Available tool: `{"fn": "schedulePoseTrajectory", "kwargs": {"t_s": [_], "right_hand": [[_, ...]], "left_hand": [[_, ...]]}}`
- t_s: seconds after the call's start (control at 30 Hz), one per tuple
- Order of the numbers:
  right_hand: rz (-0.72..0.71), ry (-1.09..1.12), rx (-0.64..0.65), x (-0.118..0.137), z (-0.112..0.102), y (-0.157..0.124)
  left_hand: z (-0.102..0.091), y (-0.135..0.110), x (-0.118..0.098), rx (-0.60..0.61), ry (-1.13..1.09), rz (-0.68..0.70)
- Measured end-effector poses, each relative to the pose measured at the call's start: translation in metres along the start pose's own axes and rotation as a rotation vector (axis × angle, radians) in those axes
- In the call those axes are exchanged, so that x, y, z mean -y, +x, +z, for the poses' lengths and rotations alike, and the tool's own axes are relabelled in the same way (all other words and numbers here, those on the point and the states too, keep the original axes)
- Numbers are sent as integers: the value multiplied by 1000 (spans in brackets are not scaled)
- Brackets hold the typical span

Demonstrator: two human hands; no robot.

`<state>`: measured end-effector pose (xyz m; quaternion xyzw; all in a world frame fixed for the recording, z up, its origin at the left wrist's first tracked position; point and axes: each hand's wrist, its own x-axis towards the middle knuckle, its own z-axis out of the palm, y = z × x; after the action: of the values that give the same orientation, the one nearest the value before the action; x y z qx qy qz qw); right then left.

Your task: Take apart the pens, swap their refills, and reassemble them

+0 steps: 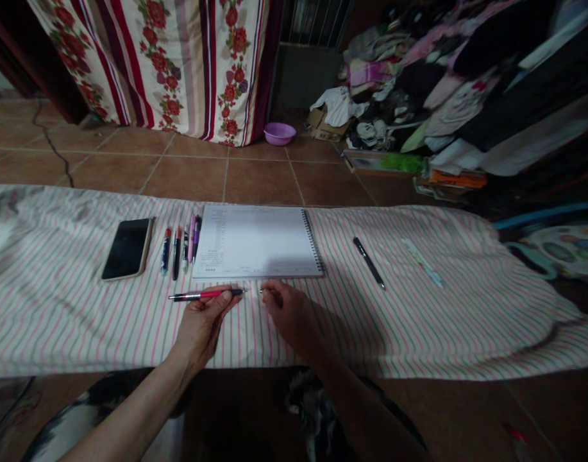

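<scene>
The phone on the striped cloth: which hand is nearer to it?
Left. The left hand holds a red pen, to the right of the phone and closer to the person; the right hand is farther right, by the notebook.

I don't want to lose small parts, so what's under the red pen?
Striped cloth shows around and below the red pen. The left hand holding it hides some of the cloth, so anything beneath that hand can't be seen.
</scene>
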<state>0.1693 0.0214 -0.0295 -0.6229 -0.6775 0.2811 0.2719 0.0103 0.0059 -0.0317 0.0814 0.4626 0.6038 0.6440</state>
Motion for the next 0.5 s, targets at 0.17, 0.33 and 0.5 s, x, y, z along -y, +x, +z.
{"fn": "schedulePoseTrajectory", "kwargs": {"t_s": [0.17, 0.33, 0.5], "right_hand": [[-20, -180, 78, 7, -6, -3], [4, -168, 42, 5, -10, -4], [63, 271, -96, 22, -25, 1]], "left_hand": [[-1, 1, -1, 8, 3, -6], [-2, 1, 0, 27, 1, 0], [-4, 4, 1, 70, -3, 24]]}}
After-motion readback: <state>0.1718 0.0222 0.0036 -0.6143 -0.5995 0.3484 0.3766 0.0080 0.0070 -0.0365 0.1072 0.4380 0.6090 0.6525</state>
